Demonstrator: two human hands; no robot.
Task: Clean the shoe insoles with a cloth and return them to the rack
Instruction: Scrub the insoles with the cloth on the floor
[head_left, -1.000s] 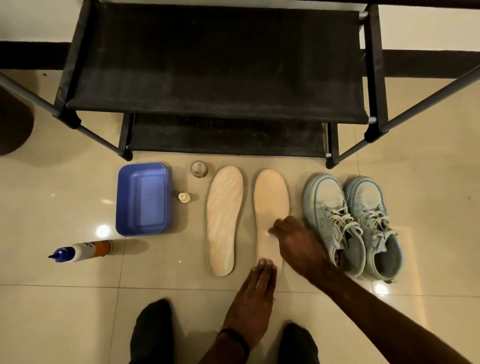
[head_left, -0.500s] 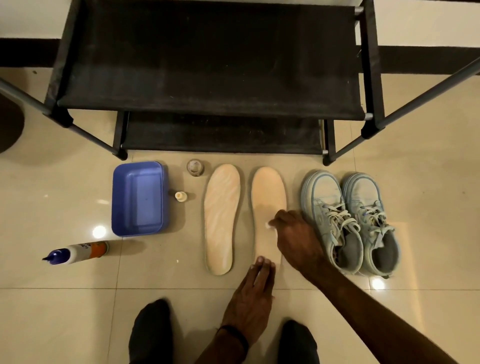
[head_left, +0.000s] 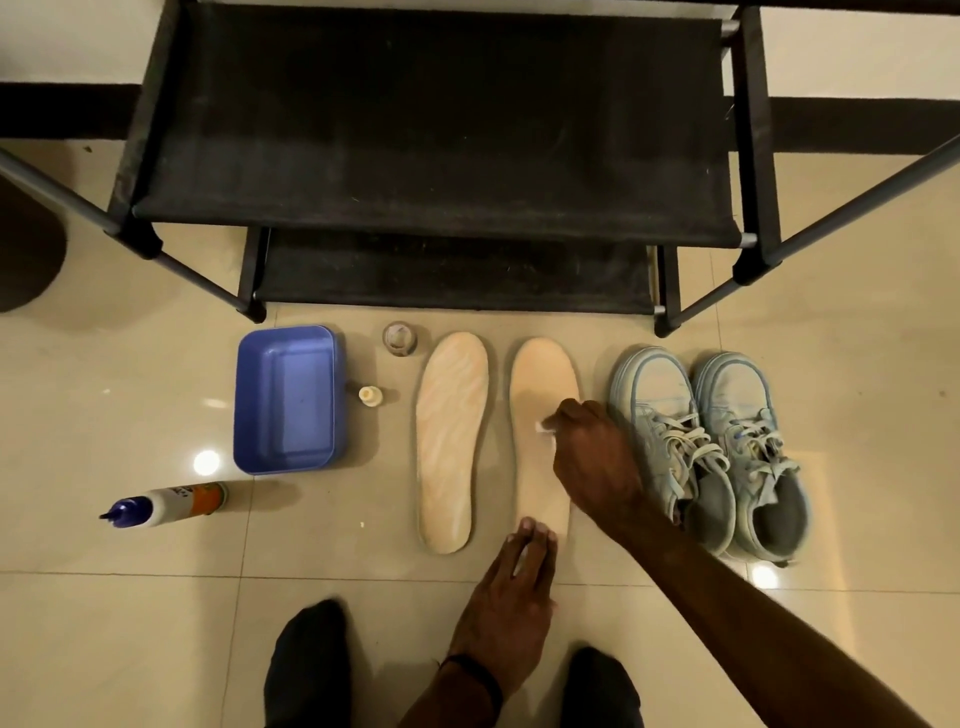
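Since a second earlier, right hand (head_left: 592, 462), clenched around a small white cloth (head_left: 543, 427), had slid toward twelve o'clock along the right insole (head_left: 540, 395); left hand (head_left: 511, 597), flat and released, pinned its six-o'clock heel.

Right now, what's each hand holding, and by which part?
Right hand pinches a small white cloth against the right insole; left hand presses that insole's heel flat, gripping nothing.
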